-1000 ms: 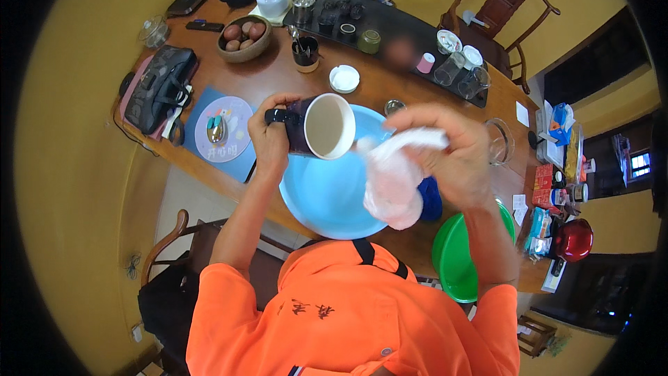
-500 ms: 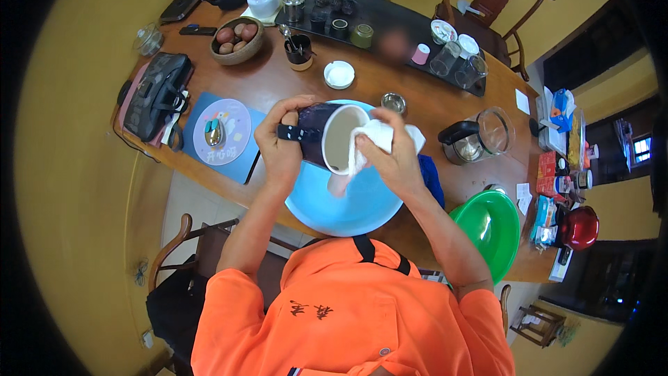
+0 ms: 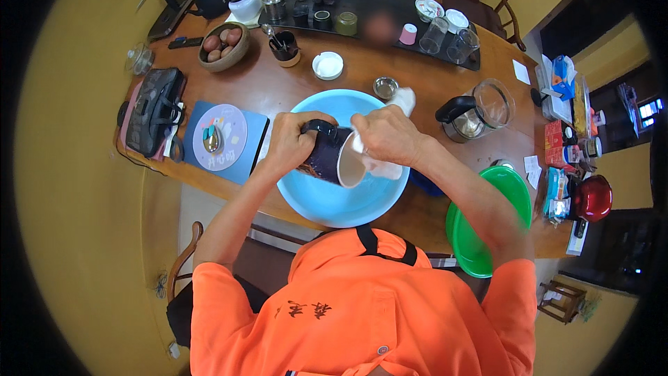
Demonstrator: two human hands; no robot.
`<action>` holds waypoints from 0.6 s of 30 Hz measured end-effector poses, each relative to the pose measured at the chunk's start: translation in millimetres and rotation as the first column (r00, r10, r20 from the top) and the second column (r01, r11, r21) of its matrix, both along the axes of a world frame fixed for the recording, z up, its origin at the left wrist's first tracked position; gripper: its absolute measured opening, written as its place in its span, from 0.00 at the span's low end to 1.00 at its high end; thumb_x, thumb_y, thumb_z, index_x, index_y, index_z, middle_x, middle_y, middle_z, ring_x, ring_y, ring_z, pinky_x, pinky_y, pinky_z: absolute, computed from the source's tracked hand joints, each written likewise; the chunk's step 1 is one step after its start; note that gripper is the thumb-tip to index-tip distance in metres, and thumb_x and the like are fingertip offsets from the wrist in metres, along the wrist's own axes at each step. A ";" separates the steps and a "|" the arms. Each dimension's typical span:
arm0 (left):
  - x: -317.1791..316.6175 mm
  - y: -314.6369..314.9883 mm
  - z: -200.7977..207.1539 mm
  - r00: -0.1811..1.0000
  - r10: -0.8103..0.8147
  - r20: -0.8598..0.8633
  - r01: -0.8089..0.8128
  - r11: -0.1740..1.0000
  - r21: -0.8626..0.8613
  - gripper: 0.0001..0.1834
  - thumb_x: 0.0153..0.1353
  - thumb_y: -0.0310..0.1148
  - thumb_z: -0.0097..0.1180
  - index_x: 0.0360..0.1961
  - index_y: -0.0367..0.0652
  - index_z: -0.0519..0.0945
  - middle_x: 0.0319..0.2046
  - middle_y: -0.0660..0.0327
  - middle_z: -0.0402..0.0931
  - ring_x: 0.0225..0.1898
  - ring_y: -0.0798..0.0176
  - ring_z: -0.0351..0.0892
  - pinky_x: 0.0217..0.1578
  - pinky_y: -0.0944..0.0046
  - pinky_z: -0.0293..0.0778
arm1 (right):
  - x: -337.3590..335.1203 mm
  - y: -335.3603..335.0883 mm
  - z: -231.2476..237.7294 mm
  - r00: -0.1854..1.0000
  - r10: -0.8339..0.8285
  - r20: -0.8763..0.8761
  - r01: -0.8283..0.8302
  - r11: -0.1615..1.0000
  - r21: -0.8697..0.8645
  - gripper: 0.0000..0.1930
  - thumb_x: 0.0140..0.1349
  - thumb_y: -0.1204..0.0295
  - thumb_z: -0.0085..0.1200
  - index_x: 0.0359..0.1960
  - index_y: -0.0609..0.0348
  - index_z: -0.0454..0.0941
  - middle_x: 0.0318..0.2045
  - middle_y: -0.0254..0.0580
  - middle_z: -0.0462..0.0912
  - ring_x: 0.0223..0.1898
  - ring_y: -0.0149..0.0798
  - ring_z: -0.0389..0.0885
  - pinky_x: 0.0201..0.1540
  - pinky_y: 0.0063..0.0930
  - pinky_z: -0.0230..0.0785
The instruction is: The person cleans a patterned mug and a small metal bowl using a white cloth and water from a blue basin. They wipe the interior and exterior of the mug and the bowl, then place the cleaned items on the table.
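Head view, left hand: the left hand (image 3: 289, 143) is closed on the dark mug (image 3: 324, 159) at its handle side, the fingers mostly hidden behind it.
Head view, right hand: the right hand (image 3: 387, 136) grips a white cloth (image 3: 402, 101), bunched in the fingers; one end sticks up past the knuckles, and another part hangs at the mug's mouth.
Mug: held tilted above the blue basin (image 3: 327, 210), its pale-lined mouth turned toward the right hand; the cloth overlaps the rim.
Blue basin: stands on the brown wooden worktop (image 3: 271, 90), near the edge closest to the person.
Right of the basin: a dark blue item (image 3: 426, 184), partly covered by the forearm; beyond it a green basin (image 3: 479, 251), also partly covered.
Behind the basin: a small metal bowl (image 3: 385, 88) near its far rim and a white dish (image 3: 327, 66) farther left.
Far right: a clear pitcher (image 3: 497, 103) with a black handle.
Left side: a blue mat (image 3: 257, 129) under a round lilac pad (image 3: 233, 129), with a dark bag (image 3: 152, 117) beside them.
Far left: a bowl (image 3: 227, 63) of round reddish-brown items, near a black cup (image 3: 284, 49) holding spoons.
Far edge: a long black tray (image 3: 372, 3) carrying a pink cup (image 3: 408, 33) and clear glasses (image 3: 434, 36).
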State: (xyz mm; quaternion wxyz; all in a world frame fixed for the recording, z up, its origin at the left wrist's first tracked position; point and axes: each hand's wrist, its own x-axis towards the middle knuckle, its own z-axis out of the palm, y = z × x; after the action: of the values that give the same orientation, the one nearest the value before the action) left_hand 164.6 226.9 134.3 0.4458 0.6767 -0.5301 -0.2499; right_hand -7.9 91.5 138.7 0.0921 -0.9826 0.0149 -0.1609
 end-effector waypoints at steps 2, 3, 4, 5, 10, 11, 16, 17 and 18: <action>6.1 -4.1 -13.5 0.996 -0.053 -0.067 0.062 0.989 0.131 0.13 0.49 0.19 0.46 0.32 0.34 0.83 0.26 0.48 0.81 0.27 0.56 0.80 0.35 0.59 0.74 | 5.5 5.0 -0.1 0.990 0.133 0.047 -0.128 0.988 -0.086 0.08 0.47 0.71 0.55 0.24 0.64 0.71 0.13 0.49 0.76 0.17 0.47 0.79 0.20 0.41 0.69; 8.2 -4.5 -16.2 0.993 -0.073 -0.091 0.095 0.959 0.266 0.13 0.53 0.20 0.45 0.32 0.34 0.83 0.25 0.47 0.81 0.28 0.58 0.80 0.35 0.58 0.74 | 6.1 8.9 8.8 0.982 0.186 0.023 -0.183 0.979 -0.090 0.07 0.47 0.72 0.54 0.24 0.63 0.71 0.13 0.47 0.77 0.18 0.45 0.80 0.21 0.41 0.70; 8.7 -3.1 -18.4 0.993 -0.057 -0.100 0.083 0.958 0.273 0.13 0.52 0.20 0.45 0.32 0.34 0.83 0.25 0.47 0.81 0.28 0.58 0.80 0.35 0.59 0.74 | 7.6 9.8 6.9 0.982 0.188 0.010 -0.187 0.980 -0.067 0.07 0.47 0.73 0.54 0.25 0.63 0.71 0.14 0.48 0.77 0.18 0.46 0.79 0.21 0.41 0.69; 8.9 -0.9 -20.3 0.993 -0.039 -0.109 0.069 0.957 0.280 0.13 0.52 0.20 0.45 0.32 0.34 0.84 0.25 0.47 0.81 0.28 0.59 0.80 0.35 0.59 0.74 | 9.6 9.8 4.8 0.981 0.193 -0.002 -0.193 0.980 -0.044 0.07 0.46 0.73 0.54 0.25 0.63 0.71 0.14 0.49 0.77 0.17 0.47 0.79 0.21 0.42 0.69; 0.7 -5.5 -6.8 0.988 0.105 -0.112 -0.096 0.992 0.085 0.18 0.47 0.16 0.41 0.32 0.33 0.83 0.27 0.54 0.82 0.32 0.64 0.80 0.40 0.65 0.75 | 8.3 3.3 -13.4 0.996 -0.087 0.017 0.080 0.969 0.233 0.11 0.48 0.71 0.58 0.29 0.65 0.73 0.18 0.54 0.77 0.22 0.54 0.79 0.25 0.44 0.69; -1.6 -6.2 -4.7 0.987 0.144 -0.071 -0.146 0.989 -0.023 0.18 0.45 0.16 0.41 0.32 0.34 0.84 0.26 0.52 0.82 0.31 0.61 0.82 0.38 0.65 0.75 | 8.4 3.4 -24.7 0.983 -0.181 0.016 0.164 0.925 0.344 0.12 0.49 0.71 0.60 0.32 0.65 0.73 0.19 0.55 0.77 0.23 0.54 0.79 0.26 0.44 0.68; -11.5 -6.3 -9.6 0.951 0.304 0.063 -0.285 0.936 -0.208 0.23 0.42 0.12 0.36 0.31 0.34 0.83 0.30 0.55 0.83 0.35 0.64 0.81 0.42 0.67 0.75 | 12.9 14.2 -54.1 0.929 -0.369 0.033 0.231 0.647 0.727 0.13 0.53 0.68 0.62 0.34 0.67 0.78 0.26 0.60 0.79 0.29 0.55 0.80 0.31 0.38 0.70; -14.6 -6.3 -13.5 0.951 0.308 0.015 -0.294 0.920 -0.260 0.19 0.47 0.12 0.40 0.30 0.35 0.84 0.30 0.55 0.84 0.34 0.64 0.82 0.41 0.68 0.75 | 8.6 25.2 -56.7 0.911 -0.412 0.031 0.211 0.529 0.822 0.11 0.57 0.69 0.60 0.34 0.66 0.80 0.27 0.54 0.82 0.29 0.44 0.81 0.33 0.33 0.71; -18.0 -7.0 -13.1 0.947 0.318 0.035 -0.298 0.915 -0.272 0.16 0.49 0.13 0.42 0.30 0.35 0.84 0.30 0.55 0.84 0.34 0.64 0.82 0.41 0.68 0.75 | 5.9 32.4 -59.0 0.897 -0.439 -0.046 0.243 0.405 0.882 0.10 0.58 0.70 0.60 0.35 0.66 0.80 0.26 0.53 0.82 0.28 0.41 0.81 0.32 0.34 0.71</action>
State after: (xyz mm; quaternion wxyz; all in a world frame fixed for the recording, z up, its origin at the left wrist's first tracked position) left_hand 146.6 219.9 121.2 0.5442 0.6958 -0.4624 -0.0772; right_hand -2.1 123.9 79.7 0.5420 -0.7527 0.2861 -0.2404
